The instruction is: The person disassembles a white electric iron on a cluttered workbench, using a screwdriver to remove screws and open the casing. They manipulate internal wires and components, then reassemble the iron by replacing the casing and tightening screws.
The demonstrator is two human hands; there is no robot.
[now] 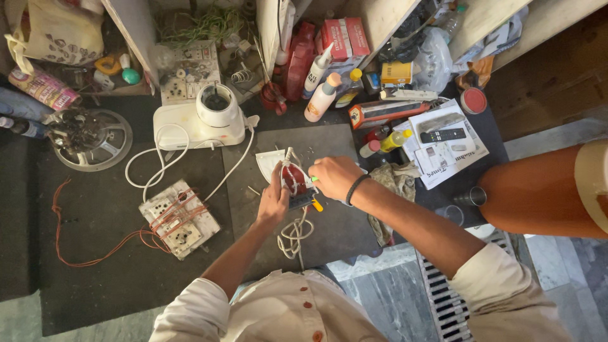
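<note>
The dark bench [95, 266] fills most of the view, cluttered along its twelve o'clock edge. On it, at about eleven o'clock from the hands, stands a white mixer base [199, 123] with its white cord [149, 166] looping down toward seven o'clock. Beside that, toward nine o'clock, lies a round metal fan guard [88, 139]. At eight o'clock from the hands sits a white switch board [179, 218] wrapped in orange wire [95, 250] that trails off toward nine o'clock. At two o'clock papers [443, 155] lie under a black remote [442, 135], with glue bottles [322, 95] standing at twelve o'clock.

On a grey mat [335, 221] at the centre is a red and white clothes iron [288, 177]. Its long axis runs from roughly eleven to five o'clock, the white pointed nose toward eleven o'clock and the cord end toward five, where a white flex [294, 234] coils down toward six o'clock.

The left hand [273, 202] is closed round the iron's body from the seven o'clock side, steadying it. The right hand [334, 177], a black band on its wrist, is clenched on a small tool [315, 204] with a yellow tip, pressed to the iron's rear; the tool is mostly hidden, so I cannot tell its kind.
</note>
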